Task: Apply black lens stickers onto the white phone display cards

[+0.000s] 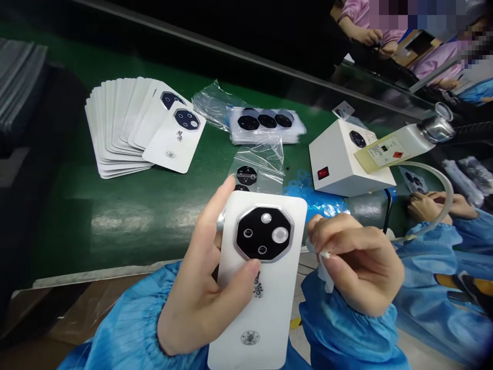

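My left hand (196,288) grips a white phone back cover (265,318) upright, thumb on its face just below an octagonal black camera module (264,234) with a silver rim. My right hand (356,257) pinches a white wipe (325,272) between its fingers, right beside the cover's right edge. Beyond the hands, a fanned stack of white covers (119,123) lies on the green bench mat (127,221). A clear bag of black octagonal lens pieces (246,176) lies just past my left fingertips.
A white box (339,159) with a red switch stands to the right, with a hose-fed metal nozzle unit (400,144) resting on it. A tray of lens pieces (265,123) lies behind. A co-worker's hands (435,205) work at the right; other people sit top right.
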### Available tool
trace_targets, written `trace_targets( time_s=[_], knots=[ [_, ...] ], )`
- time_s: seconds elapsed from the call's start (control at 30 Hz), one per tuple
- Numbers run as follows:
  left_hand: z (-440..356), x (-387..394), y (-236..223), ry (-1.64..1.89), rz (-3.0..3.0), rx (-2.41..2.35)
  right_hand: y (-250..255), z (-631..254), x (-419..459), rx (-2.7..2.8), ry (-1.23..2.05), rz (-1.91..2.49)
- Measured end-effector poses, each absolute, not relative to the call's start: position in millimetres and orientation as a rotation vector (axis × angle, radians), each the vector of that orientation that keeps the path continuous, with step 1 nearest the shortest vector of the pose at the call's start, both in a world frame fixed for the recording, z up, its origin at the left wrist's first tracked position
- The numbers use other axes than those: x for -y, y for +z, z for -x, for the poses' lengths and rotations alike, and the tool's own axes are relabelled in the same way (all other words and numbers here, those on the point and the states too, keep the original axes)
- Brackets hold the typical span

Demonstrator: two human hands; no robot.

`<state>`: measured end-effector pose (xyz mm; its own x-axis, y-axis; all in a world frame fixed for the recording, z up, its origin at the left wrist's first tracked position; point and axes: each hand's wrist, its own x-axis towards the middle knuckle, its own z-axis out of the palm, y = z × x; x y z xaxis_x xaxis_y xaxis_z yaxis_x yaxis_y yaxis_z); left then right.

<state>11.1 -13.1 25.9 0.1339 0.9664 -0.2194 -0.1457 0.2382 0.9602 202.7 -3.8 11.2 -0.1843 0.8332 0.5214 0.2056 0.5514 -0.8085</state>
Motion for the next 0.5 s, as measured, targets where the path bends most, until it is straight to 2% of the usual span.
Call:
trace_targets(
  time_s=[0.27,0.5],
  knots=[
    [-15.2,11.0,13.9,1.109,-1.06,-1.102,29.6,-183.5,12.2,1.889,0.56,1.116],
    [-19.1,12.8,0.2,1.157,-1.332,-1.241,34.0,-156.7,8.7,2.127,0.208,1.222]
  ],
)
